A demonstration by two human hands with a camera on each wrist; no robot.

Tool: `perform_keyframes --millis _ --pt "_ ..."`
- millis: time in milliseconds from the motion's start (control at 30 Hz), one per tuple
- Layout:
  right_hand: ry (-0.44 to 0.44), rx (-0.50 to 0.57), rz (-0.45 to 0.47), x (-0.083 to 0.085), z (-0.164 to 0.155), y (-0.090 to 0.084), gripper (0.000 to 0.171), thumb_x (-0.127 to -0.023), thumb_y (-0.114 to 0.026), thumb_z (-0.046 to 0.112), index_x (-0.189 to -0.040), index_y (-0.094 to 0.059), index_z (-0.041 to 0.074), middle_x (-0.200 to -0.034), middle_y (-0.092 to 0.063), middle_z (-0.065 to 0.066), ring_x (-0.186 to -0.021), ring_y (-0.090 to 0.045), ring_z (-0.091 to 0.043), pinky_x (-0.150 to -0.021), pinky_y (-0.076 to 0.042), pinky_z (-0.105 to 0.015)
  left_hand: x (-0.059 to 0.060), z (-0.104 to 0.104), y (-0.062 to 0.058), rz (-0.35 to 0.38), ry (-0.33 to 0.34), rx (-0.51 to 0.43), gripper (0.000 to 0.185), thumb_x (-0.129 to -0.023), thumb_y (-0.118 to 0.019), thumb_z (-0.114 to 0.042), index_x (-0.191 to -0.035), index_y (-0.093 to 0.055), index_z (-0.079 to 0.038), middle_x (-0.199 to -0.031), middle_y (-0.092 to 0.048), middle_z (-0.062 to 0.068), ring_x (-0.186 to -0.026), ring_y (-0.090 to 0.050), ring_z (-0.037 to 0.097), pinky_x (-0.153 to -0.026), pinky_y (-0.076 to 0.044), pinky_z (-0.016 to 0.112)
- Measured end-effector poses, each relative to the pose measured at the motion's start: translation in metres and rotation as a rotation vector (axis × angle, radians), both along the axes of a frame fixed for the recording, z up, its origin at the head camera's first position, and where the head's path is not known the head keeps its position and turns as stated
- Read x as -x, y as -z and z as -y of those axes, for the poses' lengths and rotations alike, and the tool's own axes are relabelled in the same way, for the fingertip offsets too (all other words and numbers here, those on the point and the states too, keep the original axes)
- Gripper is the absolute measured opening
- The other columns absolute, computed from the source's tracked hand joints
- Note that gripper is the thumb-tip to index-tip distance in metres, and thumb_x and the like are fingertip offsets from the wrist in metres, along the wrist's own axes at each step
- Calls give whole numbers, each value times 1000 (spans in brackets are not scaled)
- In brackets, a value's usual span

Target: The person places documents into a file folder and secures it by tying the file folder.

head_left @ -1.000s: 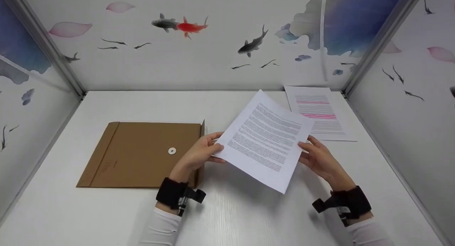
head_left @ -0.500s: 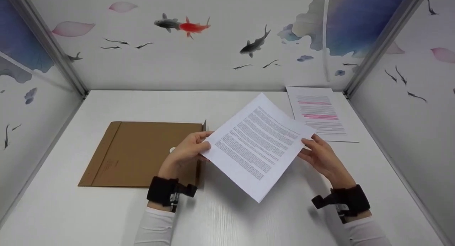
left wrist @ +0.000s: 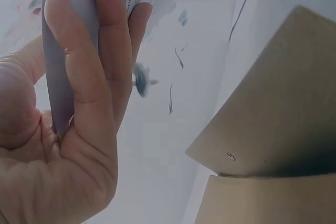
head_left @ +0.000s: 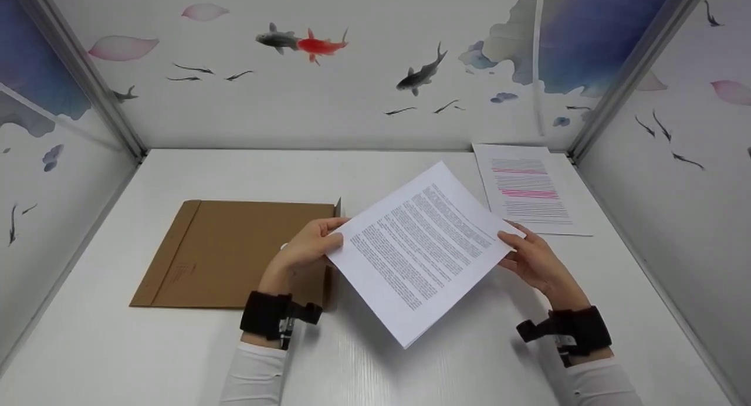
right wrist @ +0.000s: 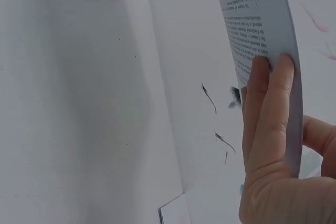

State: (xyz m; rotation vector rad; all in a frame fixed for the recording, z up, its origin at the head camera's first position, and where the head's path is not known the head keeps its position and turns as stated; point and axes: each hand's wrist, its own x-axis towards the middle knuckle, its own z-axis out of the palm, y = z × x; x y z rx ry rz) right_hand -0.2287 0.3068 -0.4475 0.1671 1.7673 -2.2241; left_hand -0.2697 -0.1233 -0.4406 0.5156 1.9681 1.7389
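Note:
A small stack of printed paper sheets (head_left: 422, 247) is held up above the table, turned at an angle with one corner toward the person. My left hand (head_left: 308, 247) pinches its left corner, thumb on top and fingers beneath. At the right corner my right hand (head_left: 537, 259) grips it the same way. In the left wrist view the sheets' edge (left wrist: 58, 87) lies between thumb and fingers. The right wrist view shows fingers (right wrist: 270, 114) flat against the underside of the sheets. Left of the sheets lies a brown kraft file envelope (head_left: 234, 247), its button partly hidden behind my left hand.
More printed pages (head_left: 525, 189) with pink highlighted lines lie at the back right of the white table (head_left: 176, 359). The envelope's flap (left wrist: 273, 93) stands raised on its right side. Printed panels (head_left: 364, 112) with fish wall in the back and sides.
The sheets have turned clockwise, their near corner swinging left and toward the person. My left hand has shifted left over the envelope's button; both hands keep their hold.

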Motion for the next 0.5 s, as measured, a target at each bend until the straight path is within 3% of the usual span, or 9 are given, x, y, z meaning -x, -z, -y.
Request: perform_keyframes --millis 267,500 --pt "-71 16 2 3 -4 6 24 -107 -53 14 -123 -65 27 -109 -77 4 -94 -76 -12 -80 -63 -26 -1 3 0 19 -12 -4 50 -99 -46 -4 -148 -47 5 -122 -73 19 -79 -74 11 -66 -60 22" --pt "-166 -37 -36 4 -5 13 24 -108 -51 14 -127 -59 25 -110 -76 4 -94 -76 -12 -78 -63 -27 -2 2 0 26 1 8 50 -98 -46 -5 -147 -49 4 -119 -74 15 -80 -75 11 -69 -61 23"
